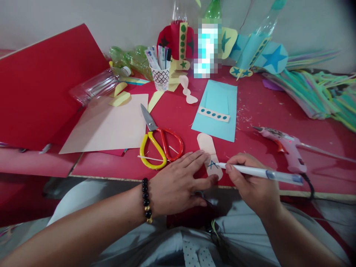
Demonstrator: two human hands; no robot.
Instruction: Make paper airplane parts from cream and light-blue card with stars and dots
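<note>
Perhaps the dark outline could skew if the pale paper piece slips beneath the loosely spread left hand while the right hand pinches the pen.

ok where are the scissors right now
In the head view, the scissors lie left of centre on the red table, handles just beyond the left hand, blades overlapping the right edge of the pale sheet.
</note>
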